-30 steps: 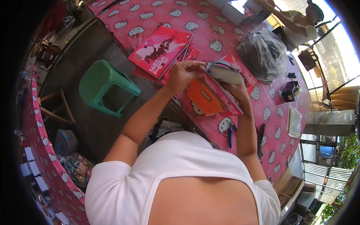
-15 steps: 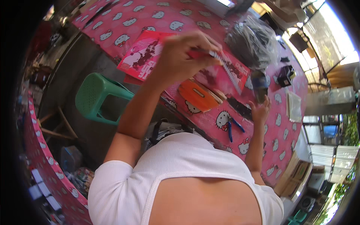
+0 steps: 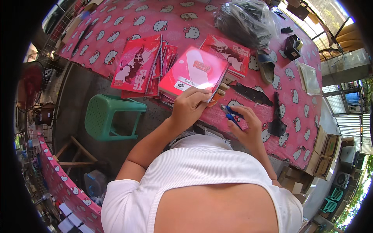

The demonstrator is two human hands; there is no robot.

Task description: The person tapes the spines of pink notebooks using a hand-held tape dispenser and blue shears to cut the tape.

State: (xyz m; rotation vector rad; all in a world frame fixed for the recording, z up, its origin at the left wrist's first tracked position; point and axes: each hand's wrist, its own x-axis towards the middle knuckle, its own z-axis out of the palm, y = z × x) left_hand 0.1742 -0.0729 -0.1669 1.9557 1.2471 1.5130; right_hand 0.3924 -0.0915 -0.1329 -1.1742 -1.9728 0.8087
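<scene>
A pink-and-red spiral-bound notebook (image 3: 196,70) lies tilted near the table's front edge. My left hand (image 3: 190,106) is closed on its lower corner, by the end of the wire spiral (image 3: 218,83). In my right hand (image 3: 248,126) is a pair of blue-handled cutting pliers (image 3: 232,113), its jaws pointing toward that spiral end but apart from it. Left of the held notebook is a stack of similar notebooks (image 3: 136,64), and more notebooks (image 3: 229,54) lie beyond it. An orange block (image 3: 213,102) is mostly hidden under the held notebook.
A clear plastic bag of dark material (image 3: 248,21) sits at the back. To the right are a slipper (image 3: 266,66), a black comb-like strip (image 3: 276,116), a black tape dispenser (image 3: 293,47) and plastic sleeves (image 3: 309,79). A green stool (image 3: 110,116) stands left of the table (image 3: 287,145).
My left hand has come down nearer to me with the notebook. My right hand has moved left from beside the slipper and picked up the pliers from the table.
</scene>
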